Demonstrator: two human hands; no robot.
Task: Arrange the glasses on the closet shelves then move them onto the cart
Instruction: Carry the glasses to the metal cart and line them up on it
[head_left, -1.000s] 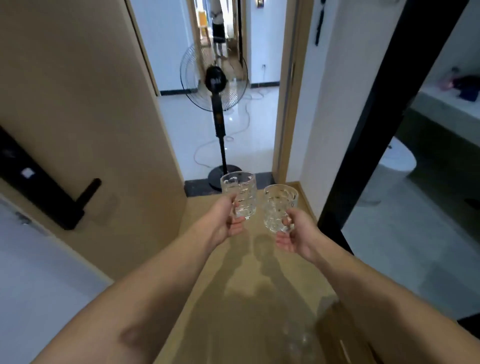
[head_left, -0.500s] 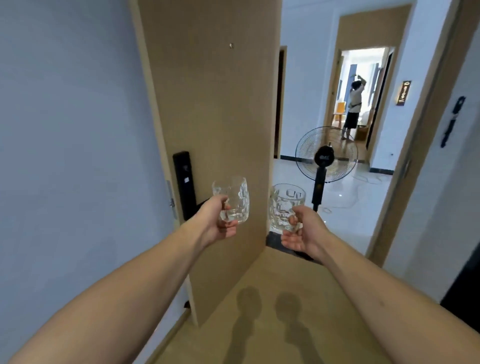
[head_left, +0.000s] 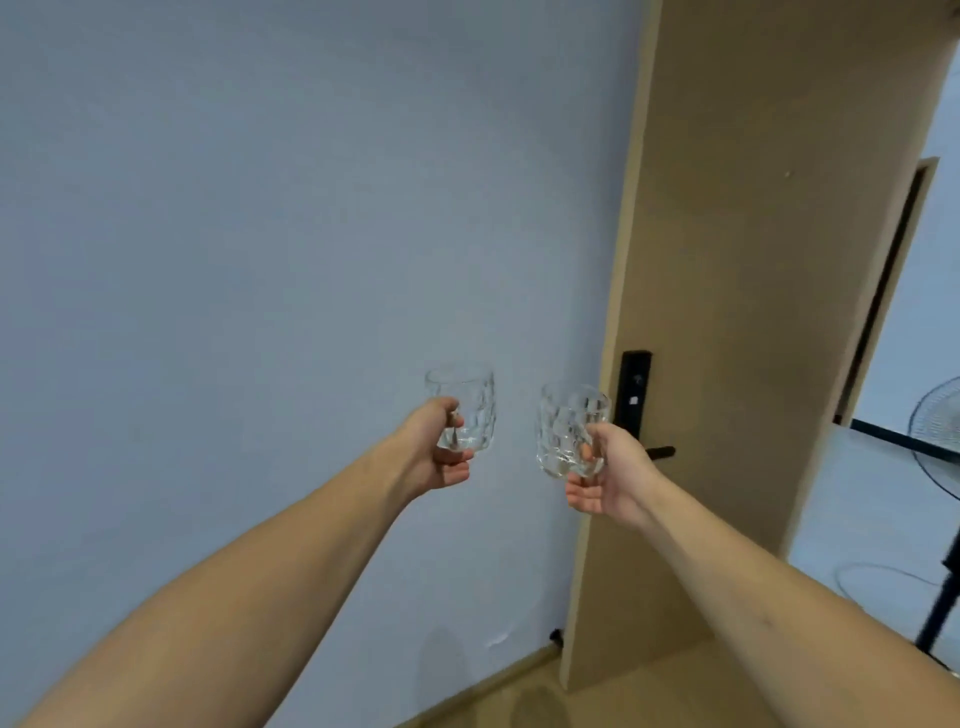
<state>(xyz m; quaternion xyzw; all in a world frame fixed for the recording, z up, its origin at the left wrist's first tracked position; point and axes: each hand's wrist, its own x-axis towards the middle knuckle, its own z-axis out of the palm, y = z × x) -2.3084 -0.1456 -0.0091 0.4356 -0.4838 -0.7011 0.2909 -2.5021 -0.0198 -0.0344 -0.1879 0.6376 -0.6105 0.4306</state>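
I am counting two glasses, left glass (head_left: 464, 410) and right glass (head_left: 570, 430), both left of one door (head_left: 737, 312); one fan (head_left: 937, 436).

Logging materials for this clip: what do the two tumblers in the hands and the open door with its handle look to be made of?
Left glass and right glass: clear, faceted, probably pressed glass, since wall and fingers show through, though clear plastic is possible. Door: matte tan, flat and even, likely laminate or veneer. Handle and lock plate: matte black, metal or plastic, can't tell.
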